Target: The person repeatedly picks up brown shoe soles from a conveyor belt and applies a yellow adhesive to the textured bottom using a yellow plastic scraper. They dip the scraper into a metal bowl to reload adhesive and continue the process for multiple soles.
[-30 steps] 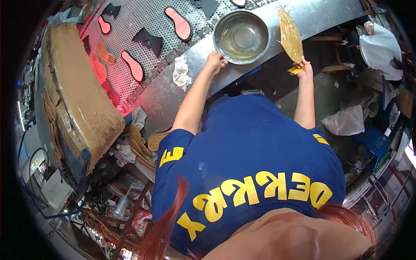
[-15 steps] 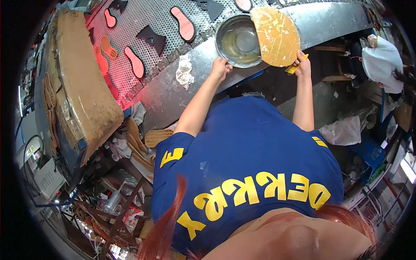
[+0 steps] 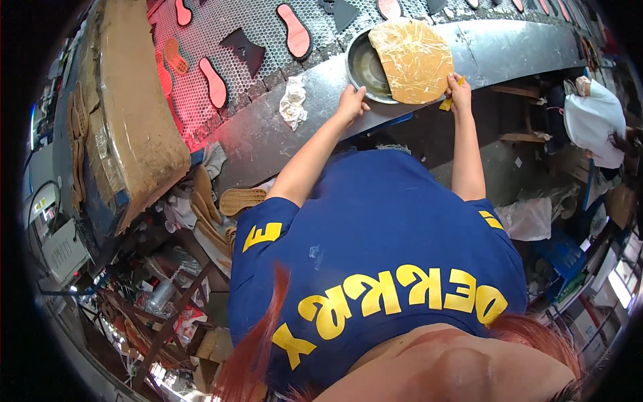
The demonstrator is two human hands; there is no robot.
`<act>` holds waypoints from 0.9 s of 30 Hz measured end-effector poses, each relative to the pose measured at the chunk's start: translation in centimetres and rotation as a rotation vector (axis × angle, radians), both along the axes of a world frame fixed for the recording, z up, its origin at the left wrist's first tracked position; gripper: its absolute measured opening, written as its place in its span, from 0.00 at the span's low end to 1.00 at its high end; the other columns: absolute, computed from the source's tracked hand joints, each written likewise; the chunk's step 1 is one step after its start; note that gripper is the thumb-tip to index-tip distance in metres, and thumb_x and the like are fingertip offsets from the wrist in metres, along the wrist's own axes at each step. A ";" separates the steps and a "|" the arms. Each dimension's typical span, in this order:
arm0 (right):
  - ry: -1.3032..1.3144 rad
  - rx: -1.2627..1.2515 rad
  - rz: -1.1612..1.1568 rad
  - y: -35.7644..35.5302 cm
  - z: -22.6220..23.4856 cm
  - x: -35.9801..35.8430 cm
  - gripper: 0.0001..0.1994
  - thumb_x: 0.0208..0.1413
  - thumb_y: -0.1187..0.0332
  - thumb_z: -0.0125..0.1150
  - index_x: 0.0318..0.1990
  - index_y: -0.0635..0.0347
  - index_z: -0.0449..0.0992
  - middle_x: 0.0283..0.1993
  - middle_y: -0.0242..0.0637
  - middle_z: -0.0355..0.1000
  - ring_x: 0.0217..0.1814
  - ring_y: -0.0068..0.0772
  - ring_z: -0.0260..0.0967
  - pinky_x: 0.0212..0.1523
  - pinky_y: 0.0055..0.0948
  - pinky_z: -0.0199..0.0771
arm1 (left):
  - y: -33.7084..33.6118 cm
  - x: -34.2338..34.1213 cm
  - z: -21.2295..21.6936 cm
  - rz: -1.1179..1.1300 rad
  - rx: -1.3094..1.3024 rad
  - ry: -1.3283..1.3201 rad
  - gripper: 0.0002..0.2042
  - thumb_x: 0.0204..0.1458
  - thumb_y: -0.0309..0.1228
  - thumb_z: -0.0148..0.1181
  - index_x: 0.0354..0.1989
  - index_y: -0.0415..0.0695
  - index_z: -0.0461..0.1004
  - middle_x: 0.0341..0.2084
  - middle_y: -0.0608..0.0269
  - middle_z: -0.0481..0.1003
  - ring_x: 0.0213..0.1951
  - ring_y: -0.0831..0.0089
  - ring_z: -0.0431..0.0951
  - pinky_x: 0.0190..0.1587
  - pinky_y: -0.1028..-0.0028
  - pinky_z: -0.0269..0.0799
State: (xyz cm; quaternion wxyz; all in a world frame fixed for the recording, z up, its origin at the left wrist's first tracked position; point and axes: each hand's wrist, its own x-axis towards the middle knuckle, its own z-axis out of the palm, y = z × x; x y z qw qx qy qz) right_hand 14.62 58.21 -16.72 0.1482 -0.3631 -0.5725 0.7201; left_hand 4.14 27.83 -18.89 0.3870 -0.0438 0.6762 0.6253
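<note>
A metal bowl [image 3: 362, 63] with some liquid in it sits on the metal ledge of the workbench. My left hand [image 3: 351, 104] is closed at its near left rim, thumb on top. A round, yellow-tan lid-like board [image 3: 414, 63], streaked with whitish residue, lies over the right part of the bowl. My right hand [image 3: 459, 94] grips the board's right edge. A yellow strip-like tool [image 3: 445, 104] is also in that hand; its kind is partly hidden by my fingers. Left of the bowl lies a crumpled white cloth [image 3: 293, 102].
Pink-topped shoe soles [image 3: 295, 31] and dark cut pieces [image 3: 245, 51] lie on the mesh conveyor [image 3: 268, 20] beyond the ledge. A large cardboard sheet [image 3: 144, 100] stands at left, above tan soles [image 3: 241, 199]. Another person in white [image 3: 593, 124] is at far right.
The board has moved left and lower over the bowl, covering more of its opening. My right hand moved with it. The whole view has shifted slightly.
</note>
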 end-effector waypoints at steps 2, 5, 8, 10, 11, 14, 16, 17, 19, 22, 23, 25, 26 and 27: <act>-0.039 0.030 0.016 -0.2 -0.4 -0.4 0.10 0.62 0.65 0.56 0.43 0.62 0.76 0.18 0.21 0.62 0.15 0.12 0.53 0.17 0.17 0.53 | -0.5 -0.2 0.0 -0.105 -0.104 0.070 0.11 0.62 0.34 0.49 0.41 0.37 0.68 0.32 0.55 0.75 0.19 0.74 0.74 0.19 0.73 0.69; -0.080 0.058 0.000 0.2 -1.4 -0.4 0.10 0.62 0.65 0.57 0.44 0.62 0.76 0.18 0.21 0.63 0.15 0.12 0.53 0.16 0.16 0.52 | -2.2 -0.4 -0.1 -0.162 -0.132 0.223 0.12 0.61 0.35 0.49 0.42 0.38 0.72 0.38 0.54 0.77 0.23 0.74 0.77 0.24 0.72 0.71; -0.094 0.033 -0.041 -0.1 -1.4 -1.0 0.12 0.61 0.66 0.58 0.48 0.63 0.76 0.18 0.20 0.62 0.15 0.11 0.53 0.16 0.16 0.50 | -5.8 0.3 -1.6 -0.096 -0.379 1.028 0.12 0.59 0.33 0.52 0.44 0.39 0.73 0.41 0.55 0.77 0.28 0.74 0.79 0.29 0.72 0.74; -0.159 0.144 -0.104 -0.1 -1.7 -1.1 0.14 0.58 0.64 0.61 0.48 0.63 0.78 0.19 0.19 0.60 0.16 0.12 0.53 0.17 0.16 0.52 | -8.1 -0.1 -1.4 -0.070 -0.421 1.139 0.13 0.57 0.31 0.54 0.47 0.39 0.73 0.41 0.55 0.77 0.31 0.72 0.80 0.32 0.71 0.74; -0.242 0.408 -0.086 1.6 -3.5 -0.1 0.14 0.57 0.64 0.62 0.47 0.63 0.79 0.21 0.21 0.65 0.19 0.13 0.56 0.19 0.17 0.55 | -10.6 -0.8 -1.0 -0.057 -0.447 1.196 0.14 0.56 0.30 0.55 0.48 0.39 0.73 0.41 0.54 0.77 0.32 0.70 0.80 0.34 0.71 0.75; -0.331 0.665 -0.095 -0.5 -2.2 0.1 0.14 0.56 0.67 0.58 0.46 0.65 0.79 0.44 0.42 0.78 0.45 0.34 0.73 0.51 0.33 0.70 | -16.9 -1.3 0.3 0.448 -0.196 0.189 0.13 0.50 0.23 0.58 0.46 0.37 0.73 0.38 0.54 0.78 0.33 0.65 0.80 0.37 0.71 0.75; -0.355 0.944 -0.065 -1.5 -0.8 -0.6 0.14 0.56 0.66 0.57 0.46 0.63 0.79 0.46 0.44 0.78 0.48 0.39 0.75 0.52 0.35 0.70 | -22.8 -1.8 -3.9 0.574 -0.452 0.430 0.14 0.47 0.19 0.59 0.44 0.37 0.74 0.36 0.54 0.79 0.34 0.66 0.81 0.37 0.72 0.75; -0.391 1.043 0.001 -1.9 0.2 -1.5 0.14 0.57 0.65 0.56 0.47 0.61 0.79 0.47 0.44 0.77 0.49 0.41 0.75 0.52 0.35 0.70 | -26.1 -1.2 -5.8 0.537 -0.680 0.667 0.14 0.45 0.18 0.59 0.43 0.38 0.74 0.35 0.55 0.79 0.35 0.67 0.80 0.38 0.72 0.75; -0.209 1.105 0.016 -1.1 0.9 -2.4 0.14 0.58 0.67 0.55 0.48 0.66 0.77 0.47 0.46 0.77 0.47 0.39 0.74 0.50 0.32 0.71 | -29.4 0.2 -5.9 0.601 -0.713 0.540 0.14 0.44 0.21 0.59 0.42 0.39 0.75 0.36 0.55 0.79 0.37 0.67 0.80 0.40 0.70 0.75; -0.143 1.022 0.051 -1.1 2.4 -3.9 0.14 0.59 0.67 0.55 0.49 0.65 0.77 0.48 0.45 0.76 0.48 0.38 0.74 0.50 0.32 0.70 | -32.1 2.2 -1.3 0.490 -0.886 0.455 0.14 0.42 0.26 0.60 0.41 0.42 0.76 0.37 0.53 0.79 0.42 0.62 0.79 0.47 0.64 0.72; -0.078 1.058 0.151 -1.4 3.0 -6.8 0.15 0.59 0.67 0.55 0.50 0.64 0.77 0.48 0.45 0.76 0.47 0.38 0.74 0.50 0.33 0.70 | -33.1 4.9 0.5 0.529 -1.030 0.423 0.15 0.42 0.27 0.60 0.41 0.42 0.76 0.36 0.52 0.79 0.44 0.58 0.78 0.49 0.63 0.71; -0.078 1.215 0.181 -2.2 3.7 -6.8 0.15 0.61 0.65 0.53 0.50 0.63 0.77 0.48 0.46 0.76 0.47 0.40 0.73 0.50 0.34 0.70 | -35.5 5.2 2.2 0.406 -1.254 0.576 0.17 0.42 0.29 0.62 0.44 0.43 0.75 0.42 0.48 0.76 0.54 0.52 0.71 0.58 0.58 0.64; -0.095 1.214 0.206 -3.0 4.2 -7.4 0.16 0.62 0.63 0.52 0.50 0.63 0.76 0.47 0.46 0.76 0.47 0.42 0.72 0.49 0.35 0.69 | -35.7 6.5 3.2 0.490 -1.381 0.659 0.21 0.43 0.32 0.63 0.49 0.43 0.73 0.54 0.47 0.68 0.63 0.50 0.60 0.65 0.47 0.48; -0.110 1.223 0.246 -4.5 5.2 -8.6 0.16 0.63 0.62 0.51 0.51 0.63 0.76 0.47 0.46 0.75 0.47 0.43 0.72 0.49 0.36 0.69 | -35.7 7.8 5.0 0.513 -1.473 0.565 0.27 0.43 0.34 0.64 0.56 0.45 0.68 0.63 0.47 0.56 0.67 0.49 0.52 0.65 0.35 0.32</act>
